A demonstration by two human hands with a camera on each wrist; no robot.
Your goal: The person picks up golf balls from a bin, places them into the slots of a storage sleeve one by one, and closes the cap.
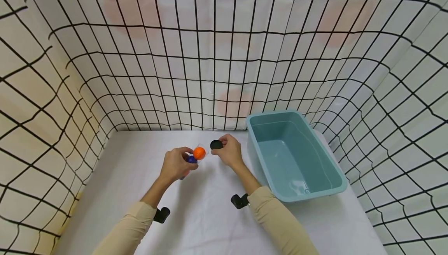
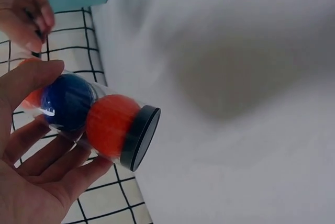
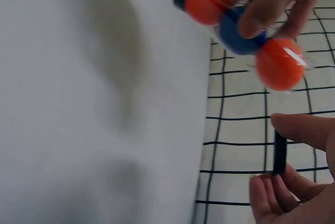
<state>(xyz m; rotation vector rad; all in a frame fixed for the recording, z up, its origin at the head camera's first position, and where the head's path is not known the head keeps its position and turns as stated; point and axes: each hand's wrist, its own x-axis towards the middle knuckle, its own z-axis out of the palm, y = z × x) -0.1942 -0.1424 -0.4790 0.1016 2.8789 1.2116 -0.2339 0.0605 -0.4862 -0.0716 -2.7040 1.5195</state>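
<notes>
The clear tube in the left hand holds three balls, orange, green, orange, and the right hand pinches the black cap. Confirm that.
Not quite: the middle ball is blue, not green. The left wrist view shows the blue ball inside the clear tube gripped by the left hand, between orange balls. The right wrist view shows all three balls, and the right hand pinching the black cap.

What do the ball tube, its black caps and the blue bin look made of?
Tube: clear glossy plastic, likely; balls show through, glare streaks.
Caps: matte black, probably plastic or rubber; one on the tube, one pinched in the right hand.
Bin: teal moulded plastic, smooth sheen, rounded rim.
</notes>
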